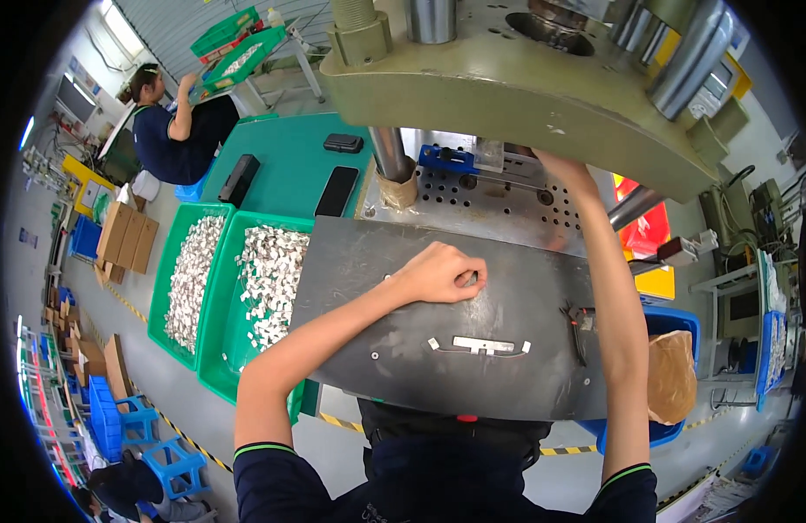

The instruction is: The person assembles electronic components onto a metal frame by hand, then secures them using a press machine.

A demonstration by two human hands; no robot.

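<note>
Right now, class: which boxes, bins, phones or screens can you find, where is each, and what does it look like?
Two green bins: left of the metal plate, rectangular, full of small pale parts.
Dark phone: on the teal table, flat, black.
Cardboard boxes: far left floor, brown, flat.
Blue bin: right of the plate, holds a brown bag.

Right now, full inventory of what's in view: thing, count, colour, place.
Press machine: one, olive-green, top centre, over a perforated bed.
Blue fixture: one, on the bed under the press.
Work plate: one, dark grey, centre.
Small metal parts: a few, silver, lying on the plate's near edge.
Green bins: two, left of the plate, full of small silver parts.
Phones: two dark slabs on the green table behind.
Blue crate: one, right, with a brown bag.
Co-worker: one, dark shirt, upper left.
Left hand: closed, pinching something small on the plate.
Right hand: reaching under the press, mostly hidden.
</note>
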